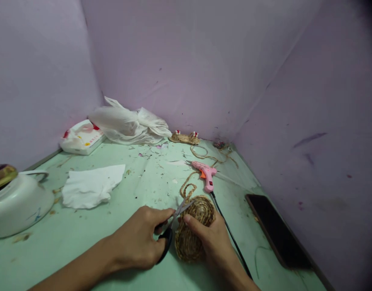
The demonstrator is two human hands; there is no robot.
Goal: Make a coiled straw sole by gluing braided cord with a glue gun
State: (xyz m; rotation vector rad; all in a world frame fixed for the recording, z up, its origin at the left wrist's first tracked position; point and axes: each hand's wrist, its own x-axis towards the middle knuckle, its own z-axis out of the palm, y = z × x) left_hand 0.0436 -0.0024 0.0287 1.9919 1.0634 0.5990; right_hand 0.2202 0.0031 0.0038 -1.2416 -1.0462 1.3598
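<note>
My left hand (pixel 143 238) is closed round the black handles of a pair of scissors (pixel 181 208), its blades parted at the upper left edge of a coiled rope sole (pixel 188 240). That piece is brown, braided and shaped like a small shoe sole. Gripping its right side, my right hand (pixel 210 234) lays its thumb across the narrow middle. A loose length of rope (pixel 186 188) loops up from the piece near the blades. Just beyond lies a pink glue gun (pixel 206 173) with an orange trigger, its nozzle pointing left.
A dark phone (pixel 278 230) lies at the right edge. White paper (pixel 91 186) and a pale bowl (pixel 20 206) are on the left. Along the back are a tissue pack (pixel 83 139), a plastic bag (pixel 131 125) and a decorated rope piece (pixel 184 138). The glue gun's black cord (pixel 231 234) runs past my right hand.
</note>
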